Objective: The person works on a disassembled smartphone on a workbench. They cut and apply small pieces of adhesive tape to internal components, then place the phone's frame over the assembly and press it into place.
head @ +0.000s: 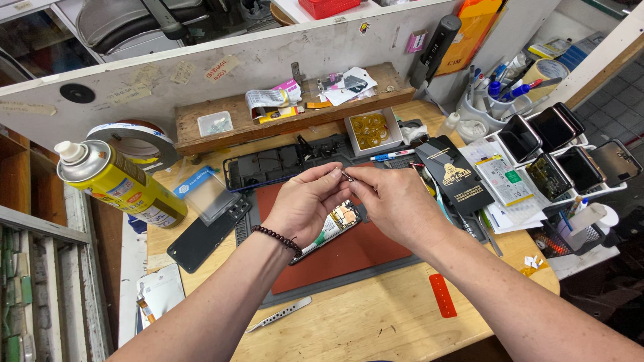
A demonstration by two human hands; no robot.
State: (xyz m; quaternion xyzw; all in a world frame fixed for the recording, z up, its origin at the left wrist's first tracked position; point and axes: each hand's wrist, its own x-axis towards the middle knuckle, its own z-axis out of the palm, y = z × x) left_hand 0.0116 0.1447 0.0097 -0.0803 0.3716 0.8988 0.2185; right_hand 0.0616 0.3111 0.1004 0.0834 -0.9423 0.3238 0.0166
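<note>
Wooden counter (376,322), cluttered, carries a grey work mat with a red-brown centre pad (349,258) that keeps small parts on a soft, contrasting surface. Yellow spray can with white cap (117,184) lies tilted at far left, beside a big roll of tape (137,144). Stripped dark phone frame (268,167) lies at the back edge of the mat, out of the way. White rack of upright phone screens (557,151) sits at right, keeping them on edge and apart. Small white box of amber discs (371,131) is behind the mat, within reach. Left hand (305,204), beaded bracelet on the wrist, cradles an opened phone body with exposed circuit board (339,221) low over the red pad and also pinches at the fingertips. Right hand (396,204) is pinched on a thin metal tool (347,176), meeting the left fingertips for fine, steadied work. Flat metal pry tool (278,315) lies near the front of the mat.
</note>
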